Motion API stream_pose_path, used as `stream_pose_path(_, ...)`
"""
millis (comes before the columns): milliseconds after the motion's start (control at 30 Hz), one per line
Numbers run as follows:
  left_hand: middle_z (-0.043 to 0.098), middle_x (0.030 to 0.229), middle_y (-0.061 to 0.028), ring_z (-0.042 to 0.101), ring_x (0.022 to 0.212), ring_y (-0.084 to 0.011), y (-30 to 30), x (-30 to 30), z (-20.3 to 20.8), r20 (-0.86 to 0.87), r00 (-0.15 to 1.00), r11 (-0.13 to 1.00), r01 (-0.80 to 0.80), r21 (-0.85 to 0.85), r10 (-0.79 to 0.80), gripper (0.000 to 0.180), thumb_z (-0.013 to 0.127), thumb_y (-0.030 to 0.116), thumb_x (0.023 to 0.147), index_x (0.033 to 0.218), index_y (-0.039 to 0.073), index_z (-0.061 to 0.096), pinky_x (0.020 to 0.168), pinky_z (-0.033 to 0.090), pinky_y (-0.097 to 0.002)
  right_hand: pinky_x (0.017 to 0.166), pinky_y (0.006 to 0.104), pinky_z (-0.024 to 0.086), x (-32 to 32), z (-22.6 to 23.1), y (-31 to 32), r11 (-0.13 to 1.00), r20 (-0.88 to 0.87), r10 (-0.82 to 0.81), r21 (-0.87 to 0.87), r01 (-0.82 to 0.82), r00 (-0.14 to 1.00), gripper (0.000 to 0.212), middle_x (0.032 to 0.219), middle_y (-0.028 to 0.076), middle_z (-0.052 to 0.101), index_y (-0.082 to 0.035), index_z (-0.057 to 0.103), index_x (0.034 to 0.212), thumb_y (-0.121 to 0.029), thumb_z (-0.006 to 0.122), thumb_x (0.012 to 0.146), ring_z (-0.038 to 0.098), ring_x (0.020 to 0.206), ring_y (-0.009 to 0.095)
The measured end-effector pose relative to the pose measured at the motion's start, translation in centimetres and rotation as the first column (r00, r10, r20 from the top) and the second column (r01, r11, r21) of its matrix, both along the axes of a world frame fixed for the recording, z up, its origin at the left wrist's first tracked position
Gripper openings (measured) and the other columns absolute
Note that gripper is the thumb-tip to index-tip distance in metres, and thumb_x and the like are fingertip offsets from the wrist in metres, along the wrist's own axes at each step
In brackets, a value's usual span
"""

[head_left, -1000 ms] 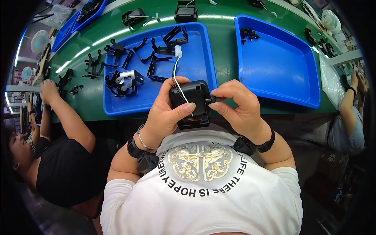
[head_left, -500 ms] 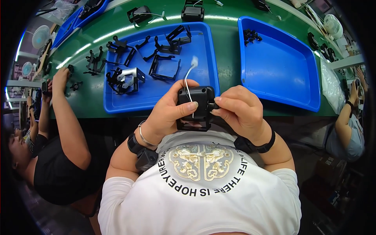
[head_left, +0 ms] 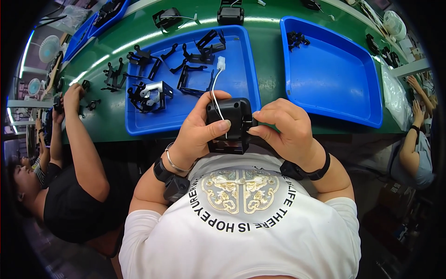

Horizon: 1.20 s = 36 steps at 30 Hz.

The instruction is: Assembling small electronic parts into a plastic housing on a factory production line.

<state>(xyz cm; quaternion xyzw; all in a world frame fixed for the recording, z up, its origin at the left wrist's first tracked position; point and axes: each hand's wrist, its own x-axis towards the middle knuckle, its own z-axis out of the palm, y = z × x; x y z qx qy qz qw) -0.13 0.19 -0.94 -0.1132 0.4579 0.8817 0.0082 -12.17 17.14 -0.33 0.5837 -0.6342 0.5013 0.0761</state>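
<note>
My left hand (head_left: 193, 135) is wrapped round a black box-shaped housing (head_left: 239, 111), its thumb lying across the face. Along that face runs a white cable (head_left: 214, 88), rising past the fingers to a white plug (head_left: 221, 63). A black bracket (head_left: 228, 148) shows at the housing's lower edge. At the housing's right side, the thumb and forefinger of my right hand (head_left: 290, 125) are closed in a pinch. Whatever is between those fingertips is too small and hidden to name.
Beyond my hands a blue tray (head_left: 190, 124) holds several black metal brackets (head_left: 193, 79) and one silver piece. Another blue tray (head_left: 332, 88) at right has small black parts (head_left: 297, 40). Similar housings (head_left: 230, 15) stand farther back. A co-worker's arm (head_left: 86, 144) reaches in at left.
The plug end of the cable has swung left and down over the tray. The housing has shifted slightly left and up, with my right fingers still at its side.
</note>
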Motion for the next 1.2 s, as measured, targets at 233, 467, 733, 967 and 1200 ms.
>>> stream_pose_path(233,0.053,0.104,-0.0085,0.056,0.091,-0.014,0.2,0.0,0.0,0.003,1.0,1.0,0.008,-0.014,-0.008,0.053,0.066,0.008,0.077,0.121,0.007,0.037,0.077,0.05,-0.0269,0.053,0.0288,0.045,0.2,0.1,0.2,1.0,0.029,-0.013,-0.001,0.013,1.0,0.026,0.072,0.009,0.06,-0.001,0.06,0.083,-0.014,0.075,0.068,0.058,0.062,0.022)
stream_pose_path(467,0.052,0.103,-0.0076,0.056,0.09,-0.0129,0.4,0.0,0.0,-0.051,0.999,0.992,-0.024,-0.121,0.018,0.054,0.068,0.007,0.077,0.121,0.007,0.037,0.077,0.05,-0.0264,0.052,0.0287,0.044,0.4,0.0,0.6,0.997,0.11,-0.043,0.067,0.036,0.993,0.025,0.07,0.009,0.06,0.0,0.059,0.08,-0.015,0.075,0.068,0.057,0.06,0.022)
stream_pose_path(733,0.053,0.103,-0.0069,0.055,0.091,-0.012,0.2,0.2,-0.1,-0.221,0.975,0.904,-0.07,-0.421,-0.027,0.054,0.068,0.004,0.077,0.12,0.006,0.036,0.079,0.049,-0.0247,0.049,0.0281,0.04,0.4,0.0,0.6,0.99,0.115,-0.056,0.134,0.04,0.992,0.023,0.064,0.009,0.054,0.0,0.056,0.075,-0.019,0.069,0.077,0.051,0.055,0.021)
stream_pose_path(967,0.053,0.103,-0.0071,0.055,0.092,-0.0115,0.7,-0.1,-0.6,-0.27,0.963,0.903,-0.115,-0.414,-0.001,0.054,0.068,0.004,0.077,0.12,0.007,0.035,0.077,0.05,-0.0246,0.05,0.0245,0.037,0.5,-1.2,0.0,0.956,0.399,-0.096,0.294,-0.028,0.912,0.023,0.064,0.008,0.05,0.001,0.053,0.075,-0.019,0.06,0.086,0.046,0.053,0.017)
stream_pose_path(1200,0.053,0.103,-0.0075,0.055,0.092,-0.012,0.7,0.2,-0.6,-0.173,0.98,0.958,-0.144,-0.249,0.102,0.052,0.067,0.004,0.078,0.119,0.007,0.036,0.077,0.051,-0.0256,0.052,0.0255,0.04,1.3,-0.8,-0.7,0.995,0.295,-0.097,0.065,0.081,0.951,0.014,0.07,0.009,0.053,0.001,0.055,0.086,-0.013,0.056,0.088,0.049,0.056,0.018)
